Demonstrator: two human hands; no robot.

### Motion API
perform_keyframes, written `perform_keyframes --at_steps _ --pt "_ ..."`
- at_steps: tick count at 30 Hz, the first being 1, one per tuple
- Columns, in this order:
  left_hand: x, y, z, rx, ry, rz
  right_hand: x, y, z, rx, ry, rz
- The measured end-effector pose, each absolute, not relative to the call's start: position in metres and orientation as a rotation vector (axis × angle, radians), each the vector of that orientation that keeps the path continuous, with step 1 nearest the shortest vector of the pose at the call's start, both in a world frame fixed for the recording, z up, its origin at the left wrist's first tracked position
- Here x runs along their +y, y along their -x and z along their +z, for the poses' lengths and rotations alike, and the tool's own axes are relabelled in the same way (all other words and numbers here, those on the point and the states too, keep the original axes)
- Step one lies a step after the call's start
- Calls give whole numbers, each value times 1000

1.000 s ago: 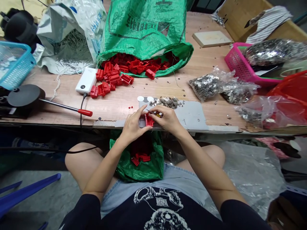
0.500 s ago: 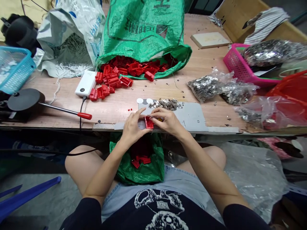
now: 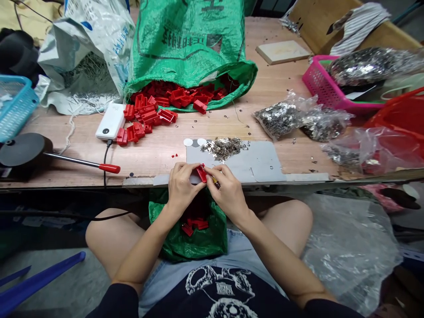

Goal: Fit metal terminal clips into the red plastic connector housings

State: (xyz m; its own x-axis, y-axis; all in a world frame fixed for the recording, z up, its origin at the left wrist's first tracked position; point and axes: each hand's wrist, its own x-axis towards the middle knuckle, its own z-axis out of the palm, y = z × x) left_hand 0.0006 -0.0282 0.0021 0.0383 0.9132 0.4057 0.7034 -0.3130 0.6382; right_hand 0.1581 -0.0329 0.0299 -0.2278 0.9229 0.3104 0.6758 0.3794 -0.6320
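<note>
My left hand (image 3: 182,184) grips a small red plastic part (image 3: 201,173) at the table's front edge. Closed round a small tool with a yellow and dark handle (image 3: 216,182), my right hand (image 3: 229,190) has its fingertips against the red part. The tool's tip is too small to make out. Just beyond my hands, a pile of small metal pieces (image 3: 225,148) lies on a grey sheet (image 3: 261,161). Below, an open green bag (image 3: 208,245) in my lap contains several red parts (image 3: 200,224).
Red parts (image 3: 145,110) spill from a large green sack (image 3: 188,39). A white power bank (image 3: 110,121) and a red-handled lever (image 3: 109,168) are at left. Bags of metal pieces (image 3: 280,117) and a pink basket (image 3: 326,88) stand at right.
The red part has tilted and my right hand has turned and come slightly nearer to me. The view has shifted a little, so the table items appear further left.
</note>
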Motion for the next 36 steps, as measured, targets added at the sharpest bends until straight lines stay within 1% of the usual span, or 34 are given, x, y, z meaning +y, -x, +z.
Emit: perform_keyframes --at_steps 6,14,23,27,32,36 --pt "-28 -1 2 1658 -2054 1134 -33 -155 27 -1979 1393 405" --pt "-26 0 2 1652 -2035 1128 -31 -152 28 -1998 1386 414" --pt "-27 -2 4 1690 -1990 1084 -27 -151 36 -2160 1586 468" --pt "-27 -2 5 1718 -1974 1062 -26 -150 36 -2154 1560 475" --pt "-28 -5 6 1738 -1969 1080 -32 -146 31 -2047 1586 386" --pt "-27 -4 4 1732 -1949 1086 -34 -142 35 -2098 1685 363"
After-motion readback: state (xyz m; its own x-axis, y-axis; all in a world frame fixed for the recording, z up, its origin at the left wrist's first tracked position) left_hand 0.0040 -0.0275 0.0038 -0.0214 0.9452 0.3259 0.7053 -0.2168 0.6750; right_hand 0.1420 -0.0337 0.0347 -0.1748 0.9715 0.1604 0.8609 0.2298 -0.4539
